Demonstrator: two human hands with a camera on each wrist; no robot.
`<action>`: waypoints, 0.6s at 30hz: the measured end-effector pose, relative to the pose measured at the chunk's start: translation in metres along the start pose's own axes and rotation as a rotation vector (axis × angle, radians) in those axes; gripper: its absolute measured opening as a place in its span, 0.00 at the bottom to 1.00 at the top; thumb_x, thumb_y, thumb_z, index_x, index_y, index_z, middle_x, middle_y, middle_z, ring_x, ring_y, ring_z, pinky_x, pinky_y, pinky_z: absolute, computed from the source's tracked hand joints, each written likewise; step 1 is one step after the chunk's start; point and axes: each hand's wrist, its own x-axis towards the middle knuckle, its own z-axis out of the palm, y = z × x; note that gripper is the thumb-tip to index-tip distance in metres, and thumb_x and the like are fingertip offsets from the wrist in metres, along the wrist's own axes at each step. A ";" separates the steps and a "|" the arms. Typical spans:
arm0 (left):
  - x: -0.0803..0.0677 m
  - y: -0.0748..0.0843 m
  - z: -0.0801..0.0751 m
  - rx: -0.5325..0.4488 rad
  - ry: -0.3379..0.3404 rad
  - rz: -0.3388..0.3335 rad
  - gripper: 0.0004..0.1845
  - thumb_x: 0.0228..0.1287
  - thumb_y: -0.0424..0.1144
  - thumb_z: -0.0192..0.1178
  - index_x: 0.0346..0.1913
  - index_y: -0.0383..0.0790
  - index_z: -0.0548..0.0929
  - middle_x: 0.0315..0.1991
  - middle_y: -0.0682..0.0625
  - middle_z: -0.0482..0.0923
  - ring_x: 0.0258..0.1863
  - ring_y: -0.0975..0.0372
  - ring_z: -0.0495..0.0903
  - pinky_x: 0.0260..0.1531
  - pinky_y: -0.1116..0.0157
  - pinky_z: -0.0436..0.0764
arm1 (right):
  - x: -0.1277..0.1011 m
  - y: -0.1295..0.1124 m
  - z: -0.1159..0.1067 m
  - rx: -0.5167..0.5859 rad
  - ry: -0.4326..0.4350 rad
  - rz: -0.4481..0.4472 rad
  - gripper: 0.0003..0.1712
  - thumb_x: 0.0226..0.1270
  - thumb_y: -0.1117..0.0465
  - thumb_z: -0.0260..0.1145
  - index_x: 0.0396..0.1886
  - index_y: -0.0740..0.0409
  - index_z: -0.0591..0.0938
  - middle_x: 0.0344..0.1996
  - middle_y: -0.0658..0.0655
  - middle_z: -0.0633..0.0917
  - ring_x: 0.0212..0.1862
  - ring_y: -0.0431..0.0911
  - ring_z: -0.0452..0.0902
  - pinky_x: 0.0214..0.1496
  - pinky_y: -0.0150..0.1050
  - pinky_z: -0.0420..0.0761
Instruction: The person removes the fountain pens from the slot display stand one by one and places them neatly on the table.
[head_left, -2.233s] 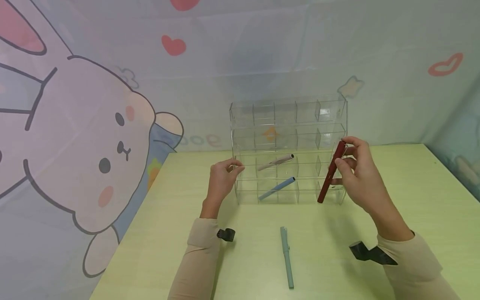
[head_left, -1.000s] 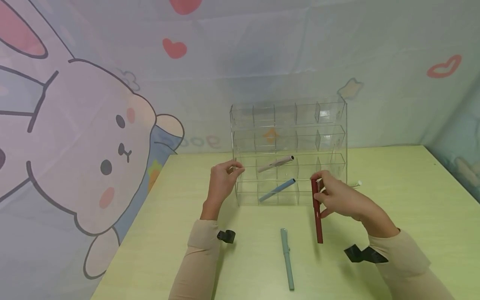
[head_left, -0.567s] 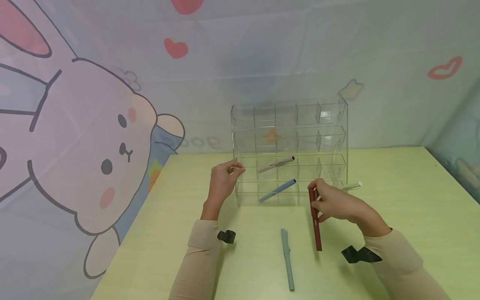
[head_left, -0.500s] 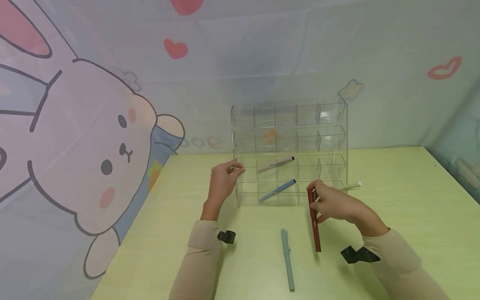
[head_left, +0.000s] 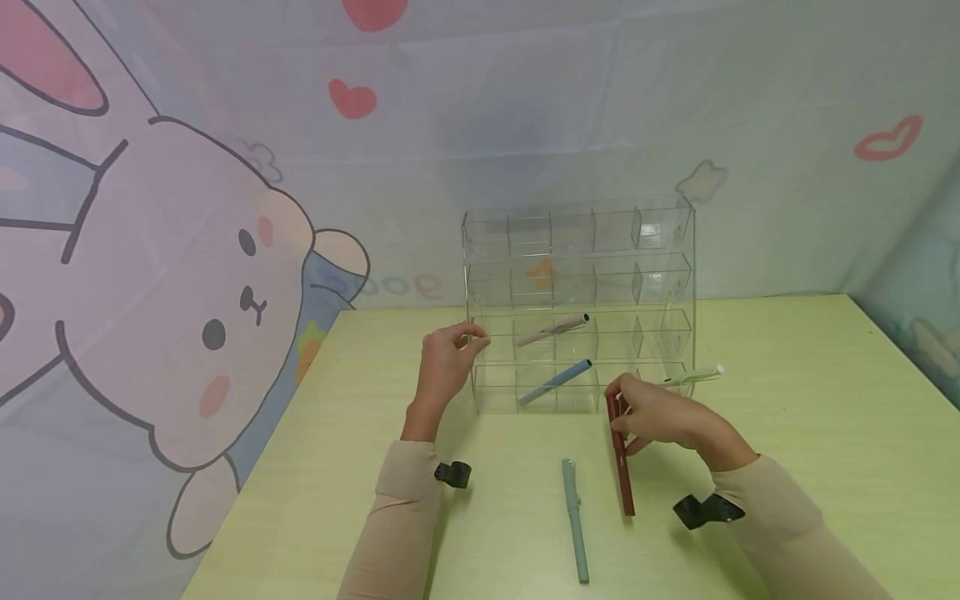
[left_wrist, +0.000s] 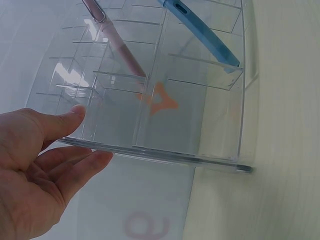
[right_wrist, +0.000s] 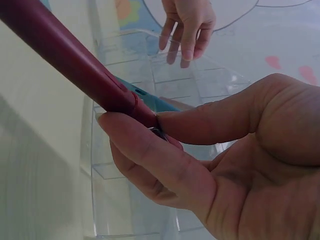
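Note:
A clear acrylic pen rack [head_left: 528, 229] with stepped rows of compartments stands on the table. My left hand [head_left: 448, 358] grips its left side panel, thumb and fingers on either side of the edge in the left wrist view. My right hand [head_left: 660, 412] pinches a dark red pen [head_left: 624, 479] near its upper end, in front of the rack's lower right corner. The pen slants down toward the table's front. A pale pink pen [head_left: 551, 331] leans in the second row from the bottom. In the bottom row lie a blue pen [head_left: 555, 383] and a light green pen [head_left: 697, 375].
A grey-green capped pen [head_left: 574, 521] lies on the light yellow table [head_left: 300, 500], left of the red pen. Behind the rack hangs a cloth backdrop [head_left: 570, 108] with a cartoon rabbit and hearts.
My right hand has brought the red pen from the rack's right side forward and left, turning it nearly upright in view. The light green pen has come out from behind the hand. My left hand stays put.

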 end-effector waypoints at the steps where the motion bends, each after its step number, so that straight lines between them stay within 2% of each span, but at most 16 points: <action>1: 0.000 0.000 0.000 -0.001 -0.001 -0.003 0.04 0.64 0.37 0.69 0.38 0.39 0.90 0.51 0.40 0.85 0.49 0.47 0.85 0.51 0.54 0.83 | 0.001 0.001 0.000 -0.012 -0.003 -0.006 0.24 0.69 0.77 0.57 0.61 0.79 0.60 0.39 0.68 0.73 0.39 0.54 0.81 0.39 0.47 0.87; 7: 0.000 0.000 0.000 0.001 -0.001 -0.012 0.04 0.64 0.36 0.70 0.38 0.39 0.90 0.51 0.40 0.85 0.49 0.46 0.85 0.50 0.53 0.83 | 0.005 0.005 0.004 -0.062 -0.001 -0.017 0.21 0.68 0.77 0.58 0.57 0.80 0.63 0.36 0.66 0.75 0.35 0.51 0.82 0.39 0.46 0.86; 14: 0.000 0.001 0.000 0.003 0.001 -0.009 0.04 0.64 0.36 0.69 0.38 0.39 0.90 0.51 0.40 0.85 0.49 0.47 0.85 0.50 0.53 0.83 | 0.010 0.011 0.010 -0.079 -0.031 -0.001 0.24 0.69 0.76 0.59 0.60 0.81 0.61 0.41 0.69 0.75 0.35 0.53 0.82 0.38 0.48 0.86; 18: 0.001 0.000 0.001 0.005 0.005 -0.006 0.04 0.64 0.36 0.70 0.38 0.39 0.90 0.50 0.40 0.85 0.49 0.47 0.85 0.49 0.53 0.83 | 0.011 0.012 0.014 -0.096 -0.039 -0.009 0.22 0.69 0.77 0.59 0.58 0.80 0.64 0.40 0.67 0.76 0.34 0.52 0.82 0.37 0.47 0.86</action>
